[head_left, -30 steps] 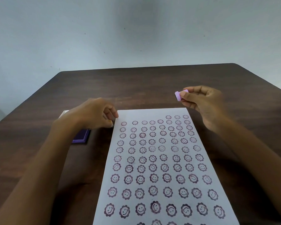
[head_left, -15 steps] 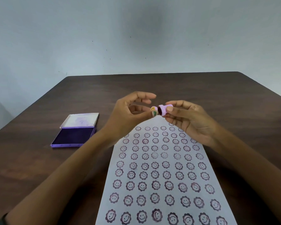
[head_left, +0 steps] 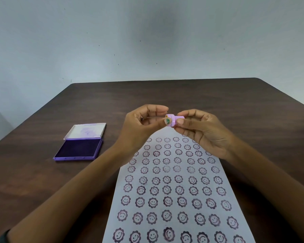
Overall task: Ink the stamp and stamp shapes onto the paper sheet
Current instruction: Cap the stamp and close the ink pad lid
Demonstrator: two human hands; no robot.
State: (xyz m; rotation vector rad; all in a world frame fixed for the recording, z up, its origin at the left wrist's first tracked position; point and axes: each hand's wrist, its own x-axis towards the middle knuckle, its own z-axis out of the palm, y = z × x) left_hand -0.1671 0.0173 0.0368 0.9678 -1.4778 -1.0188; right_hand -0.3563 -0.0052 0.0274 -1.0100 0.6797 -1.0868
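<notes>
Hands: left hand and right hand are both pinching the stamp above the paper.
Tip: turning its face down, squarely, before dabbing the open ink pad.

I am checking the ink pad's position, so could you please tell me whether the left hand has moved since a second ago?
Yes. The left hand has left the ink pad and moved right to meet the stamp over the paper's far end.
</notes>
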